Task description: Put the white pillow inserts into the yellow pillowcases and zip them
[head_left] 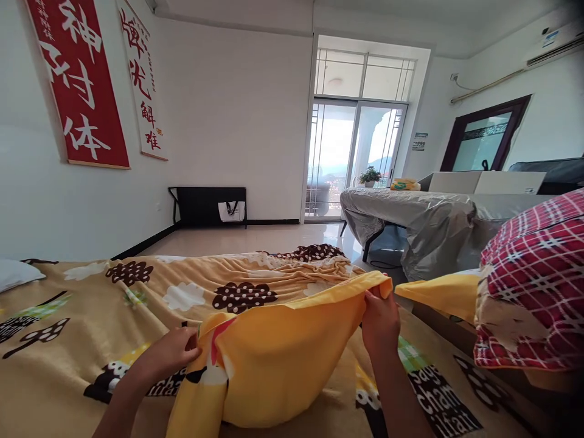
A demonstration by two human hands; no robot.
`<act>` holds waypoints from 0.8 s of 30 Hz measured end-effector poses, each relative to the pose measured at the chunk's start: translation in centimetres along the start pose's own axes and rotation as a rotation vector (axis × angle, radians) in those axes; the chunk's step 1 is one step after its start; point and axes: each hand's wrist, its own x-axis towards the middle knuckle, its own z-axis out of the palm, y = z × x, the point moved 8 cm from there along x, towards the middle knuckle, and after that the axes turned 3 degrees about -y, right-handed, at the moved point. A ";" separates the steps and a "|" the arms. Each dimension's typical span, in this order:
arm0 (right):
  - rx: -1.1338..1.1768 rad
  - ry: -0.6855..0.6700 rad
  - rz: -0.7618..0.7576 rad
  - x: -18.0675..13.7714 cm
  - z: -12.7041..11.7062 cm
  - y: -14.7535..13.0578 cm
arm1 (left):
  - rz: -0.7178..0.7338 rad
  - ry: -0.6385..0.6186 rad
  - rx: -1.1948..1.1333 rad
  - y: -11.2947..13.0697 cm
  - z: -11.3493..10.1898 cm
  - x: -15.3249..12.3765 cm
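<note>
A yellow printed cloth (283, 359), thin and soft, hangs stretched between my two hands above the bed. Pink, white and black print shows near its left end. My left hand (176, 353) pinches the cloth at its left upper corner. At the right upper corner my right hand (381, 316) is closed on the folded edge. The middle of the cloth sags in a curve between them. Beneath it lies a tan blanket (182, 316) patterned with brown dotted shapes, white clouds and lettering.
To the right are a red plaid pillow (542, 274) and another yellow piece of fabric (442, 292). Beyond the bed stands a table under a grey plastic cover (410, 213), with a white box (506, 182) and a potted plant (370, 176). A black folded panel (196, 207) leans on the wall.
</note>
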 end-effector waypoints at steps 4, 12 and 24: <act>0.026 0.003 0.035 0.0 0.0 0.2 | 0.017 -0.082 0.018 0.9 0.7 -0.4; 0.059 0.010 0.059 -0.3 0.4 0.0 | 0.061 -0.138 -0.019 1.4 1.4 -0.3; -0.003 0.048 0.054 -0.3 0.1 0.4 | 0.057 -0.323 -0.059 1.2 3.3 -1.1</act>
